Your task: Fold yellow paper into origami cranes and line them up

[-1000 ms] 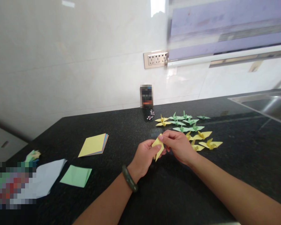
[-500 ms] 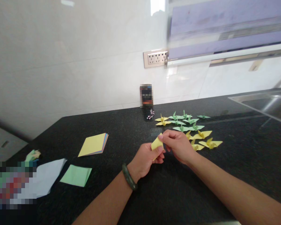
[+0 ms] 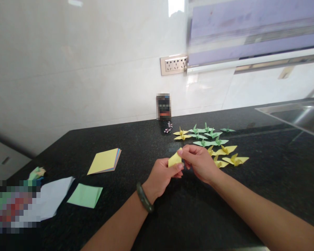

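Note:
A small folded piece of yellow origami paper (image 3: 174, 159) is held above the dark counter between both hands. My left hand (image 3: 163, 174) grips its lower part, thumb on top and fingers curled beneath. My right hand (image 3: 199, 161) pinches the upper right corner between thumb and forefinger. Just beyond the right hand lie several yellow paper cranes (image 3: 235, 160), partly covered by that hand. Behind them sit several green paper cranes (image 3: 204, 143), with another yellow crane (image 3: 182, 135) to their left.
On the left are a stack of coloured paper (image 3: 103, 161), a green sheet (image 3: 85, 196) and white paper (image 3: 56, 195). A blurred box (image 3: 163, 107) and a beaded string (image 3: 168, 128) are by the wall. A sink (image 3: 300, 113) is set into the black counter (image 3: 136, 139) at right.
The yellow paper has tilted slightly in my fingers, and my left thumb and fingers have shifted a little on it. Everything on the counter stays in place.

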{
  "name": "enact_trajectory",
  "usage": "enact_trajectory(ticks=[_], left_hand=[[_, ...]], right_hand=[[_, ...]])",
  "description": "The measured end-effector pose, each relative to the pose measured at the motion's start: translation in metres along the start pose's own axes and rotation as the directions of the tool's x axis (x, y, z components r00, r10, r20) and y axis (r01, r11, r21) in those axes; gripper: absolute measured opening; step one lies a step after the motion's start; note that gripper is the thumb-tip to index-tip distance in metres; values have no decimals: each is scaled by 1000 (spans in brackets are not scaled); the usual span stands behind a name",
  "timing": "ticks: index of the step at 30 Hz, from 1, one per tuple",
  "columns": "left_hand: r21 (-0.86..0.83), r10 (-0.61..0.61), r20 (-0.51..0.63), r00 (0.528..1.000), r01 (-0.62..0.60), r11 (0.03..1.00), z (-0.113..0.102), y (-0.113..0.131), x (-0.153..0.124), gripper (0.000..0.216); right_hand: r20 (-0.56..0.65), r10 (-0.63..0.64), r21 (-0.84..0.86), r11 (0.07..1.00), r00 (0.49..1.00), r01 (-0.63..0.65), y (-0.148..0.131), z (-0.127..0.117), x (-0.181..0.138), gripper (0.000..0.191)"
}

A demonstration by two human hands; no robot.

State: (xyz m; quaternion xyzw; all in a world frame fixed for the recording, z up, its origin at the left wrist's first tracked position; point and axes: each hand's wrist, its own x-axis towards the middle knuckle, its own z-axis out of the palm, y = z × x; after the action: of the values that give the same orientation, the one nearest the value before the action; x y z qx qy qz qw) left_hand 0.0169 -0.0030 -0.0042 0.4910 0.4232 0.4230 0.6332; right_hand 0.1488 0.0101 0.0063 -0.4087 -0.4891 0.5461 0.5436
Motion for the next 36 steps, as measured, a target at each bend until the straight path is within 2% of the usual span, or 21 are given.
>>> enact_trajectory(ticks=[4,10,17,22,30,36], left_hand=[[54,75,-22,997,-73,996,0,3,-1,24],[4,52,9,999,-52,999,-1,0,1,22],[-60,112,-123,986,-120,991,-1,-2,4,21],[46,138,-202,970,-132,990,-2,-1,3,23],[159,183,-209,961,-151,976,-3,0,1,23],[110,157,-201,967,-137,984,-4,4,-1,23]], right_hand=[[31,13,-3,1000,999,-12,1,-1,0,31],[173,65,-94,994,983,-50,0,-2,-1,23],[68,19,-89,996,998,-13,0,-6,3,28],[68,40,-64,997,997,-36,2,-5,4,30],[116,47,-25,999,992,-44,4,-7,4,31],[128,-5,-95,995,992,18,0,-6,3,32]])
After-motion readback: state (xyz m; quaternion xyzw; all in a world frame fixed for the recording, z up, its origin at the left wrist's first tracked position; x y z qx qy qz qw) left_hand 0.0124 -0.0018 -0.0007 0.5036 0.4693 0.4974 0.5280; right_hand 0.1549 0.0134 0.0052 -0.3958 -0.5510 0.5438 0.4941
